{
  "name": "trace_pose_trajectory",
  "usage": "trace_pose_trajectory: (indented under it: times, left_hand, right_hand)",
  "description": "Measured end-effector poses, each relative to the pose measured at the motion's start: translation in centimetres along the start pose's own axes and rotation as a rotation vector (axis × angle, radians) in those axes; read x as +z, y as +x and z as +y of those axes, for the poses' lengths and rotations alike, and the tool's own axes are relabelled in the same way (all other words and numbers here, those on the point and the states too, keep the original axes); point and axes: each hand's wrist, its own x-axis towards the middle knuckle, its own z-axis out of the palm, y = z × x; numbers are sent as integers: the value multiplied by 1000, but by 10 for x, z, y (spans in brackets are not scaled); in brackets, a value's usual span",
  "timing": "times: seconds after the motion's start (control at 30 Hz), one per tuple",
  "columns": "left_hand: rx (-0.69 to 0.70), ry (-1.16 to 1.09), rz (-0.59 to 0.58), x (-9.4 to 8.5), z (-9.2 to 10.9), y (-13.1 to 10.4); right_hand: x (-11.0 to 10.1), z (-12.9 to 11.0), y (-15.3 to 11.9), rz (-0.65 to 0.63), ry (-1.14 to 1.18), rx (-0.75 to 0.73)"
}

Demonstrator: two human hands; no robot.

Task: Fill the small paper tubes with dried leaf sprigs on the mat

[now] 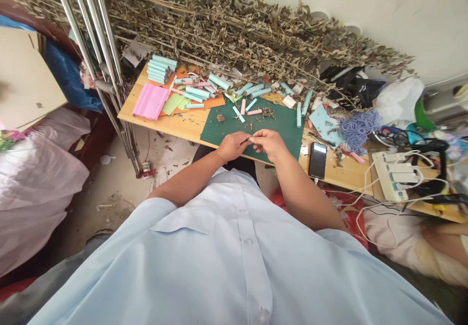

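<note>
My left hand (234, 145) and my right hand (271, 144) meet fingertip to fingertip above the front edge of a green cutting mat (215, 131). Both are closed in a pinch around something small and dark, mostly hidden by the fingers. Just beyond them on the mat lie a thin blue paper roll (239, 114), a pink paper roll (254, 112) and a few similar short rolls. A crumb of dried plant (220, 118) rests left of these, and a looser heap of dried leaf (268, 113) sits to their right.
Dried plant stalks (234, 28) are piled along the wall. Stacked blue rolls (159, 69) and pink paper (150, 102) lie at the left. Rightward are a phone (318, 160), purple yarn (358, 129) and a power strip (395, 175) with trailing cables. Metal poles (97, 37) stand at the table's left end.
</note>
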Motion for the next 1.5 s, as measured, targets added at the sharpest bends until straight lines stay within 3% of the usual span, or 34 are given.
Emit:
trace_pose_trajectory:
  times: [0.13, 0.47, 0.97, 1.27, 1.37, 1.5]
  left_hand:
    - [11, -10, 10, -1, 2, 1]
    - [-6, 17, 7, 0, 1, 1]
    - [-51, 1, 8, 0, 0, 2]
    - [-68, -40, 41, -3, 1, 3]
    - [-95, -38, 74, -2, -1, 3]
    - [-129, -62, 124, -3, -1, 4]
  right_hand:
    - [-2, -5, 0, -31, 62, 55]
    - [1, 12, -8, 51, -101, -230]
    - [10, 2, -5, 81, 64, -13]
    - [19, -3, -8, 132, -9, -64]
    - [8, -1, -7, 138, 54, -133]
    - [-26, 10, -1, 334, 24, -200]
